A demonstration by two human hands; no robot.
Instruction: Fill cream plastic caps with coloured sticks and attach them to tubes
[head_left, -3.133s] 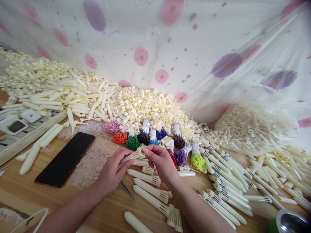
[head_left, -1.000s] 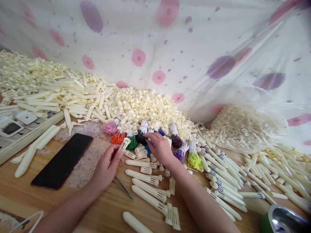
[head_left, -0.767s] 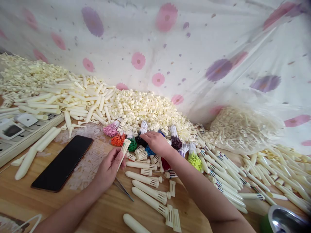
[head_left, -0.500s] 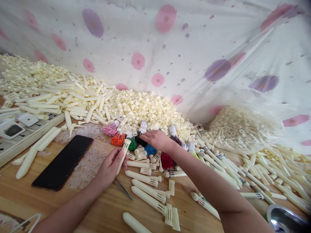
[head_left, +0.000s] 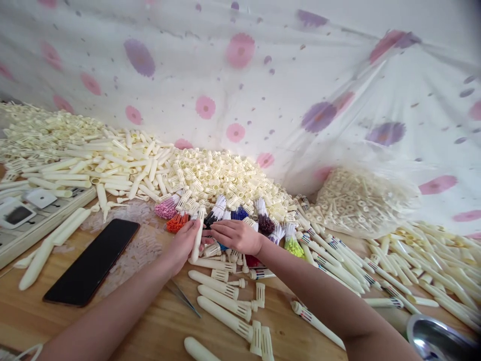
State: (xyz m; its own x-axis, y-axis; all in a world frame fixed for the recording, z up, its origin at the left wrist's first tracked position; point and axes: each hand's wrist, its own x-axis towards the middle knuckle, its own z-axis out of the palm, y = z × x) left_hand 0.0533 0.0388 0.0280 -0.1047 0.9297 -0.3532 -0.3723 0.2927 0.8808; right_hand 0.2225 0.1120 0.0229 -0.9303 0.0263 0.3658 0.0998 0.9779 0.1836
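Note:
My left hand (head_left: 185, 246) is closed around a cream pen barrel (head_left: 197, 241), held nearly upright with its slotted end on top. Just to the right, my right hand (head_left: 237, 235) has its fingers drawn together close to the barrel. Whatever sits between those fingertips is hidden. Behind the hands lie tied bundles of thin white pen refills with coloured tips, among them a pink bundle (head_left: 165, 207), an orange bundle (head_left: 177, 222), a black bundle (head_left: 215, 210) and a yellow bundle (head_left: 294, 245). Several slotted barrels (head_left: 224, 313) lie in front, beside tweezers (head_left: 187, 300).
A black phone (head_left: 93, 261) and a power strip (head_left: 45, 220) are on the left. Heaped cream parts (head_left: 225, 175) line the back. To the right are filled multicolour pens (head_left: 317, 323), a clear bag of small parts (head_left: 361, 200) and a metal bowl (head_left: 438, 336).
My right hand went to the black refill bundle, stayed there, then moved back toward the barrel. My left hand kept the barrel and turned it more upright. The camera view shifted slightly.

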